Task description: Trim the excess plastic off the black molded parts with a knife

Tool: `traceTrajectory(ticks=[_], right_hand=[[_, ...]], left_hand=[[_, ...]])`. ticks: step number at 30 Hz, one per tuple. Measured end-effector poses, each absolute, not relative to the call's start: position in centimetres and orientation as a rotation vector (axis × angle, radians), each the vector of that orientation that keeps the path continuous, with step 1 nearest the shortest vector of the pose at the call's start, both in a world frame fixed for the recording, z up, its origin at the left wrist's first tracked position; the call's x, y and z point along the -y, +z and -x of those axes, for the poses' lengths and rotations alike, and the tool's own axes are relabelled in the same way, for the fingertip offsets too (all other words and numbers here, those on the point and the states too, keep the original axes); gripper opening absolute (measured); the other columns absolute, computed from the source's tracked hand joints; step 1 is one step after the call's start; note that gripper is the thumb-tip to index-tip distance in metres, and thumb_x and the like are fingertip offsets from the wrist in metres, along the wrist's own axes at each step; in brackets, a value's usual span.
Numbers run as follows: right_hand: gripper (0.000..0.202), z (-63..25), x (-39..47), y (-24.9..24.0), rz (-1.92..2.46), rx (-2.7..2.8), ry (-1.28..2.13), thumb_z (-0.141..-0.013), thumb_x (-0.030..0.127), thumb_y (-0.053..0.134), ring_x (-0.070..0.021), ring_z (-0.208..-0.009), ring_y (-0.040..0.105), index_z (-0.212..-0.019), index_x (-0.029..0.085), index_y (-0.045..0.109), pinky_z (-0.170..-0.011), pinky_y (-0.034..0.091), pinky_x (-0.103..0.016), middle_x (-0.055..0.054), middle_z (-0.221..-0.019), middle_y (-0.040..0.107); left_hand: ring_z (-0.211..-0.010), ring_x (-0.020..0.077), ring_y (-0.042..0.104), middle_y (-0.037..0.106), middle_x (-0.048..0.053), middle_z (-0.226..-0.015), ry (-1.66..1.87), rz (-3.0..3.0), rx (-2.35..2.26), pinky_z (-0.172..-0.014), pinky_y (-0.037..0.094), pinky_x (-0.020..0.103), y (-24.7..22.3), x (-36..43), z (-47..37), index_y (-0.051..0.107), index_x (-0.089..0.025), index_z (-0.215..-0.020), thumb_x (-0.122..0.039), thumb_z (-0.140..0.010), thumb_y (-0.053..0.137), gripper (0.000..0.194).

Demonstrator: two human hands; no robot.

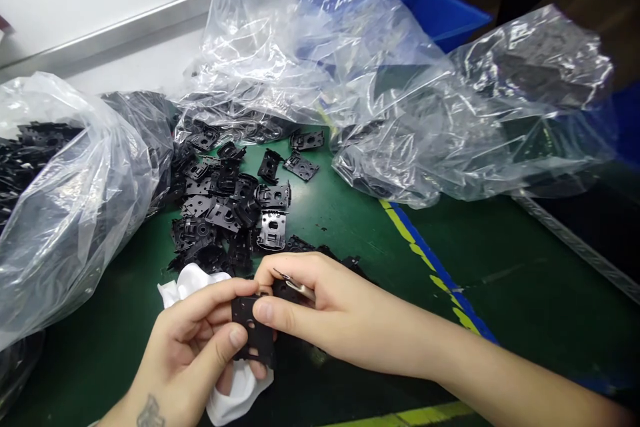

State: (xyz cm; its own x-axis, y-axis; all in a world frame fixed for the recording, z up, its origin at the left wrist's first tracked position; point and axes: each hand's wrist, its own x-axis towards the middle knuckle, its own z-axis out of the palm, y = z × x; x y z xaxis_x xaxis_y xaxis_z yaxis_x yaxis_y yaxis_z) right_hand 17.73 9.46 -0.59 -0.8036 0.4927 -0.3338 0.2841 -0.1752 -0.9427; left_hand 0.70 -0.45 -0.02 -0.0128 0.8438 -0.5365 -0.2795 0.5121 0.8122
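A flat black plastic part (254, 333) with several holes is held up between both hands. My left hand (200, 340) grips its left side, the thumb on its face and the other fingers behind. My right hand (310, 300) is closed too, thumb and index finger pinching the part's top edge. A slim metal tool (299, 287) with a pointed end also sits in my right hand; its kind is not clear. Under my left hand lies a white cloth (243, 393), partly hidden. Just beyond the hands is a heap of similar black plastic parts (220, 213).
A clear plastic bag (100, 167) of black parts stands at the left. More clear plastic bags (395, 127) spread across the back and right. Blue bins (445, 13) stand behind. Blue and yellow tape (430, 267) crosses the green tabletop (330, 213).
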Motion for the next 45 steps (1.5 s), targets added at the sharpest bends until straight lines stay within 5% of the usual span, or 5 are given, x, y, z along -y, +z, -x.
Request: traceTrajectory(ticks=[7, 13, 26, 31, 45], right_hand=[[0.025, -17.7, -9.3, -0.6, 0.885, 1.995, 2.057, -0.091, 0.038, 0.056, -0.0102, -0.061, 0.044, -0.077, 0.017, 0.058, -0.051, 0.031, -0.021, 0.004, -0.069, 0.054], [0.021, -18.0, -9.6, -0.5, 0.861, 1.949, 2.141, -0.09, 0.034, 0.057, -0.0087, -0.055, 0.045, -0.077, 0.018, 0.057, -0.048, 0.031, -0.02, 0.004, -0.069, 0.06], [0.023, -18.2, -10.1, -0.7, 0.846, 1.815, 2.234, -0.088, 0.037, 0.062, -0.0114, -0.059, 0.048, -0.077, 0.017, 0.056, -0.052, 0.033, -0.021, 0.002, -0.068, 0.061], [0.025, -18.1, -10.1, -0.7, 0.862, 1.768, 2.269, -0.086, 0.039, 0.064, -0.0116, -0.059, 0.048, -0.077, 0.017, 0.056, -0.051, 0.033, -0.021, 0.002, -0.067, 0.061], [0.023, -18.0, -9.7, -0.7, 0.918, 1.989, 2.09, -0.091, 0.037, 0.055, -0.0099, -0.058, 0.044, -0.076, 0.019, 0.057, -0.049, 0.03, -0.022, 0.005, -0.068, 0.055]], left_hand=[[-0.047, 0.0149, 0.068, 0.075, 0.004, -0.071, 0.968, -0.335, -1.246, -0.044, 0.052, 0.014, 0.5, 0.1, -1.1, 0.076, -0.022, -0.091, -0.022, -0.057, 0.09, 0.037], [-0.055, 0.0143, 0.071, 0.076, 0.005, -0.076, 0.941, -0.448, -1.183, -0.051, 0.054, 0.014, 0.3, -0.1, -0.5, 0.076, -0.025, -0.102, -0.02, -0.076, 0.078, 0.027], [-0.062, 0.0097, 0.071, 0.077, 0.006, -0.091, 0.823, -0.611, -1.007, -0.062, 0.054, 0.012, 0.3, 0.0, 0.8, 0.06, -0.033, -0.128, -0.02, -0.093, 0.057, 0.038], [-0.082, 0.021, 0.073, 0.071, 0.008, -0.114, 0.825, -0.6, -0.866, -0.065, 0.057, 0.018, 0.2, -0.2, 1.2, 0.058, -0.032, -0.131, -0.027, -0.091, 0.06, 0.04], [-0.056, 0.0154, 0.071, 0.076, 0.005, -0.08, 0.91, -0.585, -1.155, -0.051, 0.053, 0.016, 0.0, 0.2, 0.0, 0.071, -0.031, -0.111, -0.034, -0.091, 0.06, 0.024]])
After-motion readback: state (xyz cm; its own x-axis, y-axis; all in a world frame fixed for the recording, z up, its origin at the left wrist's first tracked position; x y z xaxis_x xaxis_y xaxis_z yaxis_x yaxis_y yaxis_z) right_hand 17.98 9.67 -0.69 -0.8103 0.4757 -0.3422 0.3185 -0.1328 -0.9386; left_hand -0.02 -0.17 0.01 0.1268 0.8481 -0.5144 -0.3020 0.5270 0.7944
